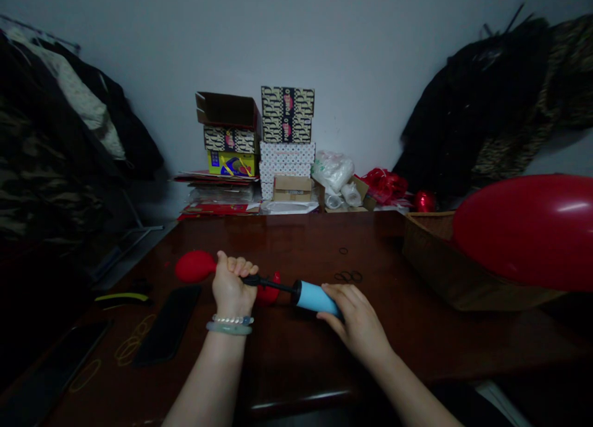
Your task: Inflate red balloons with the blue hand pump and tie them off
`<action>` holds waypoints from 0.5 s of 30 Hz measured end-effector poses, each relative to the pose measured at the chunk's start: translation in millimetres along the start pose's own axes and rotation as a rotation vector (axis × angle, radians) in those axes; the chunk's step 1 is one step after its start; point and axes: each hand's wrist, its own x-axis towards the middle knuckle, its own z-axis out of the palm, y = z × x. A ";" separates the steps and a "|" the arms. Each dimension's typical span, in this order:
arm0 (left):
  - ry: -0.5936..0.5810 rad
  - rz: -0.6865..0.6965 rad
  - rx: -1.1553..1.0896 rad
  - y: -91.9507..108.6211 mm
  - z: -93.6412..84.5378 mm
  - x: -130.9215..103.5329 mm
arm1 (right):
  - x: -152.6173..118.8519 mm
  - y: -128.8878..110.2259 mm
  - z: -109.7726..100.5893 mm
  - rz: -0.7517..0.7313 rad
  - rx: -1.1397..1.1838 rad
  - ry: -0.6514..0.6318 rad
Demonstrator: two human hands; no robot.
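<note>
My left hand (235, 286) is closed in a fist around the black end of a hand balloon pump and the neck of a small red balloon (195, 266). The balloon bulges out to the left, only slightly inflated; its neck and the pump tip are hidden in the fist. My right hand (359, 319) grips the blue barrel (315, 297) of the balloon pump. Between both hands, a length of the black rod (281, 285) shows. Behind the rod lies a red item (267, 295), partly covered, perhaps limp balloons.
At the right, a large red balloon (528, 232) rests in a brown box (435, 260). Black rings (347, 277) lie mid-table. To the left are a dark phone-like slab (169, 325), yellowish bands (132, 343) and a yellow-black tool (123, 300). Stacked boxes (287, 158) stand behind.
</note>
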 end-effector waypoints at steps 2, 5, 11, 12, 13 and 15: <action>0.004 -0.013 -0.004 -1.4 -1.6 0.2 | -2.2 -3.1 0.5 0.000 -0.014 0.011; 0.000 -0.037 -0.014 -8.0 -3.9 -1.4 | -4.6 -8.7 1.0 -0.001 -0.034 0.040; -0.024 -0.097 -0.026 -29.6 -2.8 -11.4 | -6.5 -17.8 5.2 0.006 -0.031 0.044; -0.029 -0.106 -0.019 -34.0 -2.4 -13.6 | -7.1 -18.7 6.7 0.009 -0.028 0.043; -0.033 -0.114 -0.012 -38.3 -2.2 -15.7 | -7.7 -19.3 8.2 0.011 -0.026 0.042; -0.032 -0.125 0.002 -46.0 -2.0 -19.5 | -9.1 -19.1 10.9 0.013 -0.027 0.043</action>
